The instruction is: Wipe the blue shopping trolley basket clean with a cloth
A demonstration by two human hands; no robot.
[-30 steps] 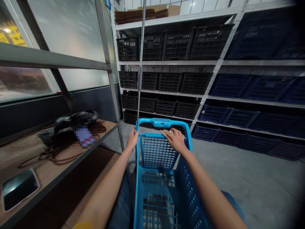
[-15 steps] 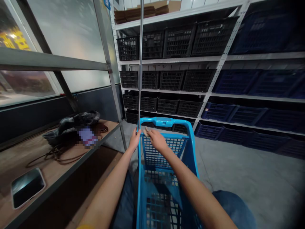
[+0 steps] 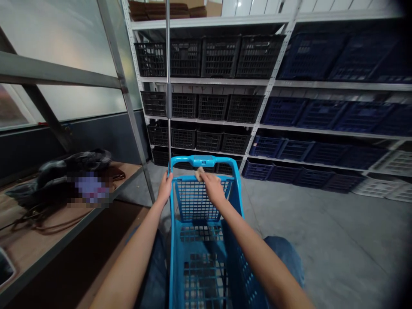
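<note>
A blue plastic shopping cart [image 3: 238, 189] with a mesh back panel stands in front of me, between my knees. My left hand [image 3: 165, 188] is closed on the left side of its frame, just below the handle [image 3: 203, 161]. A slim metal pole [image 3: 168, 51] rises from that same corner, close to my fingers. My right hand [image 3: 213, 187] pinches a small beige cloth [image 3: 200, 173] against the cart's top crossbar, under the middle of the handle. Part of the cloth is hidden by my fingers.
To the left, a wooden shelf [image 3: 124, 183] in a metal frame carries a dark plaid fabric item [image 3: 74, 165], cords and a phone [image 3: 4, 266]. White racks ahead hold black crates [image 3: 183, 58] and blue crates [image 3: 309, 113]. Grey floor [image 3: 309, 219] lies to the right.
My right hand with the cloth has moved right along the crossbar, away from my left hand. My left hand stays on the frame. The view has turned to the right.
</note>
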